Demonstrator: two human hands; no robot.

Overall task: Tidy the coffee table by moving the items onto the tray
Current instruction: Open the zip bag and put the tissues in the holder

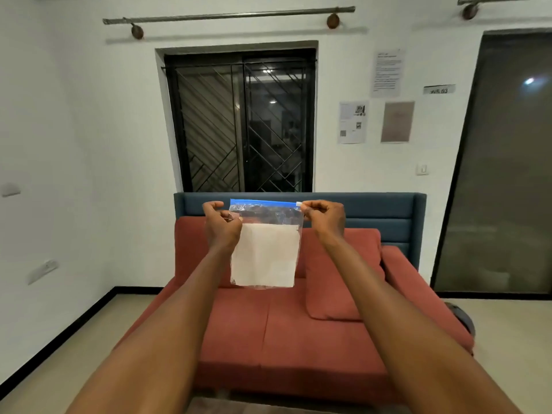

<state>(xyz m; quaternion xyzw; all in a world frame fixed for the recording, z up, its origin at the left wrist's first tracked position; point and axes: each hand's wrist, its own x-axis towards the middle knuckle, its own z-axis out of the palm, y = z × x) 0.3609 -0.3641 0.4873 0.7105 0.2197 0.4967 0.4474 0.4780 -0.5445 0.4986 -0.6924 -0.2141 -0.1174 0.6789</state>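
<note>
Bag (265,252) hangs btwn hands: left hand (222,225) fingers pinch top-left corner, right hand (324,218) fingers pinch slider end.

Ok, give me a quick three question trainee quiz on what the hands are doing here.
1. True or false: both hands hold the bag.
2. Which hand pinches the slider end of the blue zip strip: A left, B right?
3. Fill in: behind the bag stands a red ____.

Key: 1 true; 2 B; 3 sofa.
</note>
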